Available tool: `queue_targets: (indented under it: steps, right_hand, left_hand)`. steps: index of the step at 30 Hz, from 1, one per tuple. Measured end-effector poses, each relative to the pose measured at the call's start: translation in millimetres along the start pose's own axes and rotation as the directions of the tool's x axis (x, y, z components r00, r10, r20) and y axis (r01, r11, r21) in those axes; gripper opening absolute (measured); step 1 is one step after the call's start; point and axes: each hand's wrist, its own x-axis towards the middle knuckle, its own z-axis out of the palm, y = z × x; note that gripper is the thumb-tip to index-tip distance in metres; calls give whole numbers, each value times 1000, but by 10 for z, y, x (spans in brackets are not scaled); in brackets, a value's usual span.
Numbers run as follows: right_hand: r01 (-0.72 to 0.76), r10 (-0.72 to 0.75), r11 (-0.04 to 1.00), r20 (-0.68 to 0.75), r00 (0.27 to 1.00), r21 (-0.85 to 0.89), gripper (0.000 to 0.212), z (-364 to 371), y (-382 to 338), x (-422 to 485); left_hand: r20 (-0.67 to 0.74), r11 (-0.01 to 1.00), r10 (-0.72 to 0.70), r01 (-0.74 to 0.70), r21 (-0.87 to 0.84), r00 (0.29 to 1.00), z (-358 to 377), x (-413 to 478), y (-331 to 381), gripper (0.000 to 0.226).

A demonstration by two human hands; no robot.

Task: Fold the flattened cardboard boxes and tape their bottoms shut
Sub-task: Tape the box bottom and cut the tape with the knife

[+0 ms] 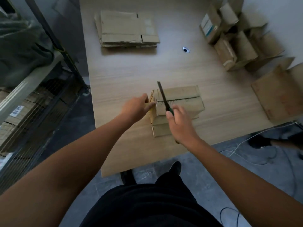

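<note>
The folded cardboard box [183,94] stands near the front middle of the table [131,76], its taped seam facing up. The right hand [179,122] has its fingers curled around a utility knife [162,95], whose blade is over the seam. The left hand [136,107] touches the left end of the box with its fingers stretched out; I cannot tell whether they pinch anything. A stack of flattened boxes [126,28] lies at the far side.

A box [180,102] stands near the table's [131,76] front edge, the left hand [136,107] at its left end, the right hand [178,118] holding a knife [162,95] across its top. Behind it, a flat cardboard stack [126,28] lies to the left; folded boxes [237,41] crowd the far right corner.
</note>
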Motion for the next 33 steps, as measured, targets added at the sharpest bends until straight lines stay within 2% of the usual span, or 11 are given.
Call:
queue_targets:
  steps: [3,5,8,10,13,15,18,26,28,30,33]
  right_hand:
    - [-55,70,990,118,991,-127,58,80,-138,116]
    - [-74,107,979,167,980,-192,60,124,-170,145]
    - [-107,137,982,199,970,-154,57,140,-242,165]
    - [-137,156,985,207,966,-106,55,134,-289,158]
    - [-151,167,985,249,954,-81,55,124,-290,156]
    - [-162,176,984,278,944,-71,55,116,-289,165]
    - [-153,174,984,306,936,-91,54,92,-314,149]
    - [-75,200,943,373,906,-325,55,88,-321,176]
    - [-67,151,966,338,929,-248,56,97,-282,155]
    - [-65,79,996,226,971,-68,62,101,-220,145]
    - [-153,156,955,9,988,254,89,149,-90,155]
  left_hand:
    - [4,994,31,-31,-109,999,-31,-44,-91,43]
    - [20,953,116,-106,-283,993,-74,-90,-217,41]
    - [-34,891,174,-173,-420,984,-145,-149,-383,42]
    - [-31,930,194,-193,-313,981,-162,-136,-391,39]
    - [16,990,143,-142,-19,990,-123,-53,-367,37]
    - [45,996,84,-83,-37,995,-101,-24,-396,35]
    - [91,988,94,-82,-130,991,-106,-28,-385,24]
    - [8,984,129,-127,-124,992,-220,-190,-313,15]
    - [-2,978,153,-152,-146,988,-248,-252,-402,15]
    - [-6,955,157,-153,-253,988,-333,-226,-512,9]
    - [113,856,155,-77,-511,981,-509,35,-567,22]
